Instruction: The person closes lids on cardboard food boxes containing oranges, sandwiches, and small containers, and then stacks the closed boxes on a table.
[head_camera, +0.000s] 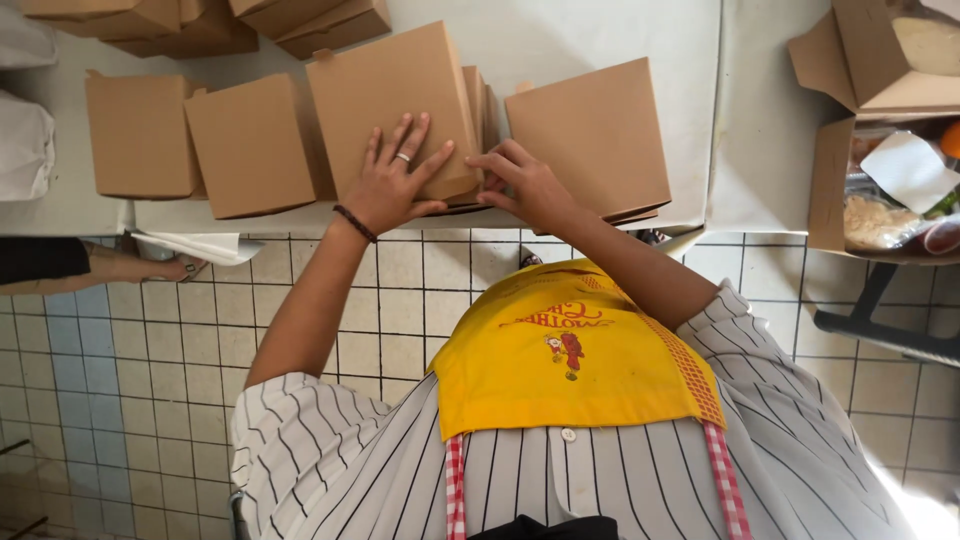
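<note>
Left hand (392, 185) spread flat on cardboard box (390, 100), right hand (522, 183) pinching its right edge

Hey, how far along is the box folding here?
Done: closed left boxes and a right box sit on the table, with a stack behind. In hand: left hand presses the middle box; right hand works its edge. Left: flats seem to lie underneath, number unclear.

A white shirt (640, 480) with thin dark stripes, a yellow bib (560, 360) on red-checked straps, a dark bead bracelet (355, 223), a silver ring (402, 157).
</note>
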